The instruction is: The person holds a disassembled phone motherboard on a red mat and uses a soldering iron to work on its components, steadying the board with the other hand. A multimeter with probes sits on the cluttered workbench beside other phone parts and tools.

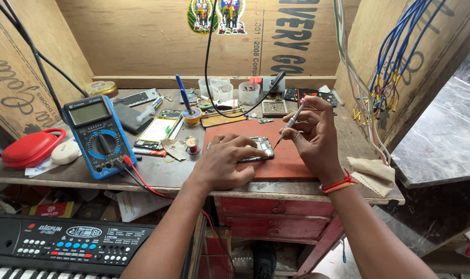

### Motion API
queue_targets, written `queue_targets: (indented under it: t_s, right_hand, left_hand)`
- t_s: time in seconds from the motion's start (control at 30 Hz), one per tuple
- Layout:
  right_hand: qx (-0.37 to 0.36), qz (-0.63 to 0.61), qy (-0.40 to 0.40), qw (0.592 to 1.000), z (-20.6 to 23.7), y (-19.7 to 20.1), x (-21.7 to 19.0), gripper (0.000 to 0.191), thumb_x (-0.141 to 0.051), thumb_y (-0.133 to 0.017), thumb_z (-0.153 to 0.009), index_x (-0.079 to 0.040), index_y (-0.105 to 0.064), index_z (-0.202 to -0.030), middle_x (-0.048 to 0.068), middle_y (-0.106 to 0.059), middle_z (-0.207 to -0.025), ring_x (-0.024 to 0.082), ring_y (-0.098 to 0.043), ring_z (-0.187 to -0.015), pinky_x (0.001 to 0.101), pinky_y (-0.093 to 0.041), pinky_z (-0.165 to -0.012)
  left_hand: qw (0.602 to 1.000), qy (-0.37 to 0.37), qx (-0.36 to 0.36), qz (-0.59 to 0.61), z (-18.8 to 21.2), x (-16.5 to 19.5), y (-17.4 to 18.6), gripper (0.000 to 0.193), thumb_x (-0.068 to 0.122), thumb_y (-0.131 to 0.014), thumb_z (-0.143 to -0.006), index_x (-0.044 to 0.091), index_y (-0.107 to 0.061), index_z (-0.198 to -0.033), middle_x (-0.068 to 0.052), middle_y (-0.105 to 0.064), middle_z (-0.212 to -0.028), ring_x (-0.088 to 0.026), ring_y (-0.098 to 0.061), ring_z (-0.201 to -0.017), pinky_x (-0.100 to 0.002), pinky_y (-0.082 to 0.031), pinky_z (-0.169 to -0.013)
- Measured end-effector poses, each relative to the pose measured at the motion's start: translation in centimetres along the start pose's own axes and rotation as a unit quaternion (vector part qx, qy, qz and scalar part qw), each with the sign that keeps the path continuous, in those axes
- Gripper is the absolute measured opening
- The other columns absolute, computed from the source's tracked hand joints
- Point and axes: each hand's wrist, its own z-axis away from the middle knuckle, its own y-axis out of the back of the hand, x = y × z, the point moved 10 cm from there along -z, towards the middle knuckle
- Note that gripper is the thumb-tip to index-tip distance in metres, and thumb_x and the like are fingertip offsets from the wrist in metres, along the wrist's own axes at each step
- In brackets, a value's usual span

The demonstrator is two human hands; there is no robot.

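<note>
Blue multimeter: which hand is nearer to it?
Left. The left hand rests on the opened phone, just right of the multimeter; the right hand is farther right, holding a screwdriver.

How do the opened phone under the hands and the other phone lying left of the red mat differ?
The opened phone lies on the red mat, pinned by the left hand, with the right hand's screwdriver at it. The other phone lies untouched on the bare bench and looks larger. Both lie flat.
</note>
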Motion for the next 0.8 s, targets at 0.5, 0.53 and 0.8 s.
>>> queue_targets:
  t_s: [0.5, 0.53, 0.8]
  right_hand:
    - [-0.059, 0.004, -0.022, 0.998, 0.2, -1.6, 0.3, 0.061, 0.012, -0.064, -0.095, -0.011, -0.032, -0.142, 0.019, -0.069, -0.117, 0.021, -0.075, -0.101, 0.0324, -0.064, -0.084]
    - [-0.059, 0.006, -0.021, 0.998, 0.2, -1.6, 0.3, 0.062, 0.011, -0.065, -0.095, -0.011, -0.032, -0.142, 0.019, -0.069, -0.117, 0.021, -0.075, -0.101, 0.0324, -0.064, -0.084]
    - [-0.06, 0.02, -0.016, 0.998, 0.2, -1.6, 0.2, 0.062, 0.008, -0.068, -0.095, -0.011, -0.032, -0.142, 0.019, -0.07, -0.115, 0.02, -0.074, -0.099, 0.0322, -0.064, -0.083]
  left_hand:
    - [1.0, -0.005, 0.004, -0.005, 0.0, 0.0, 0.0, 0.05, 0.031, -0.061, -0.072, 0.032, -0.077, -0.119, -0.001, -0.069, -0.127, -0.024, -0.058, -0.123, -0.044, -0.04, -0.106]
    - [1.0, -0.006, 0.004, -0.005, 0.0, 0.0, 0.0, 0.05, 0.031, -0.062, -0.072, 0.032, -0.077, -0.119, -0.001, -0.069, -0.126, -0.024, -0.058, -0.123, -0.044, -0.039, -0.106]
    - [1.0, 0.005, 0.001, -0.003, 0.0, -0.1, -0.1, 0.048, 0.031, -0.061, -0.072, 0.031, -0.078, -0.117, 0.0, -0.07, -0.125, -0.024, -0.058, -0.123, -0.043, -0.04, -0.107]
